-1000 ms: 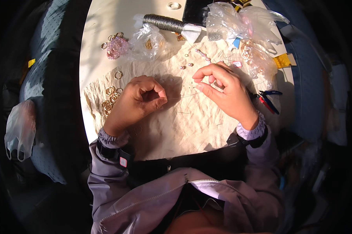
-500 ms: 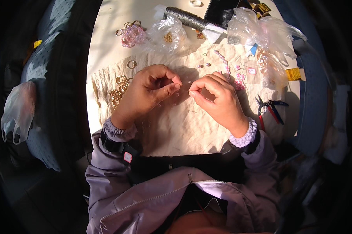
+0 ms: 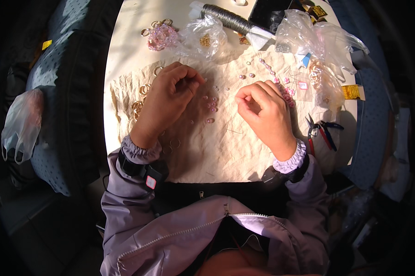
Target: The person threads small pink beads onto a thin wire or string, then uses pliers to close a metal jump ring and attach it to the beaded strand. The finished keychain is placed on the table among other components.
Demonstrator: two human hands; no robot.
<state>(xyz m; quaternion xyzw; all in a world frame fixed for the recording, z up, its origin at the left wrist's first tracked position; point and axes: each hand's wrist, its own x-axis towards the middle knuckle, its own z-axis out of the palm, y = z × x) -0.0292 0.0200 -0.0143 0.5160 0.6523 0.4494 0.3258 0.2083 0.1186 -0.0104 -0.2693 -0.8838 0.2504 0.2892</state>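
Probably stringing pink beads (image 3: 211, 105), with left hand (image 3: 171, 91) and right hand (image 3: 268, 112) pinched closed, cannot tell on what; needs fine aim next.

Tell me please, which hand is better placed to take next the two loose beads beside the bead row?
Probably the right hand: it is closer to the two loose beads. The left hand is farther away. I cannot tell whether either hand holds anything.

Jewellery-craft workspace: loose beads (image 3: 210, 120), pliers (image 3: 312, 126), grey spool (image 3: 226, 17).
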